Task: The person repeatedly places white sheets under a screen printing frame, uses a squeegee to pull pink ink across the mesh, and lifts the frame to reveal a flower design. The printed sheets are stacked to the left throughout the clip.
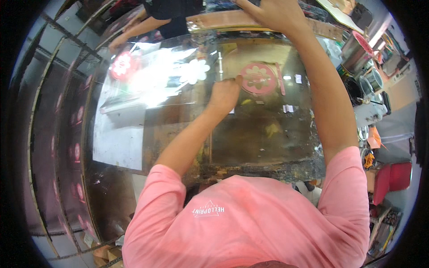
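Observation:
My left hand (225, 94) is closed, its fingers pinching the right edge of a clear plastic sheet (174, 96). White flower prints (195, 71) and a pink round print (121, 65) show on the sheet through strong glare. Just right of that hand, a pink disc with a pale flower (258, 78) and a thin pink strip (280, 79) lie on the glassy table top (250, 143). My right hand (278, 14) is at the far edge, closed over a wooden frame bar (219, 20); its fingertips are partly cut off by the picture's edge.
Across the table at the far left, another person's hand (117, 43) is by the sheet's far corner. A metal rack (53, 134) with pink-printed sheets stands at left. Cans and tubs (357, 53) crowd the right side. A white sheet (118, 138) lies on the table's left.

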A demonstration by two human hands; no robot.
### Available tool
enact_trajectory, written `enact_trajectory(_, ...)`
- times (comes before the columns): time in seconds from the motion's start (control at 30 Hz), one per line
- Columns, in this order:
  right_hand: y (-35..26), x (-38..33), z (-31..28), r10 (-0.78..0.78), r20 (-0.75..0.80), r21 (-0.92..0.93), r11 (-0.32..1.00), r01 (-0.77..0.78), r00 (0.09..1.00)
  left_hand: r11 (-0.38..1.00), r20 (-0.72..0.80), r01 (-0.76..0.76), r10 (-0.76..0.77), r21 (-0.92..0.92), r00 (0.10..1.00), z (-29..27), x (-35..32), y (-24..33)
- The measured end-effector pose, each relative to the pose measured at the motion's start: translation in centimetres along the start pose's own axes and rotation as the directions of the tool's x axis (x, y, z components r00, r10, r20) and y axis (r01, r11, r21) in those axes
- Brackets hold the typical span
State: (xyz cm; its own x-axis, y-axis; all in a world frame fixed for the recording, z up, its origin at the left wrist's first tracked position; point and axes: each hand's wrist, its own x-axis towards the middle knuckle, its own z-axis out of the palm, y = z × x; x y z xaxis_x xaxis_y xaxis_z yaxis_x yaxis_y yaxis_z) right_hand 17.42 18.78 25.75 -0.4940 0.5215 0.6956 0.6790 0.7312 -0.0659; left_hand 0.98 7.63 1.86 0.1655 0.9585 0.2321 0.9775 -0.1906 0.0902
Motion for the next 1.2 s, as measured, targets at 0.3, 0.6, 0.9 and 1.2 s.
enact_trajectory(0.3,-0.3,0.8,-0.8,0.183,0.301,-0.043,0.983,-0.178,0.936,0.999,0.257,-0.036,0.030,0.020,0.966,2.9,-4.3,5.4)
enact_trajectory(0.6,1.5,2.7,0.3,-0.024,0.030,-0.019,1.000,0.025,0.999,0.955,-0.058,-0.185,0.176,-0.232,0.983,8.6,0.1,11.2)
enact_trajectory(0.9,1.0,3.3,-0.1,0.112,0.113,-0.066,0.992,-0.105,0.987,0.948,-0.135,-0.196,0.167,-0.251,0.977,7.4,0.1,13.3)
enact_trajectory(1.2,1.7,3.0,1.2,0.054,0.046,-0.099,0.994,-0.049,0.998,0.923,-0.160,-0.242,0.202,-0.298,0.966,7.3,-0.6,13.1)
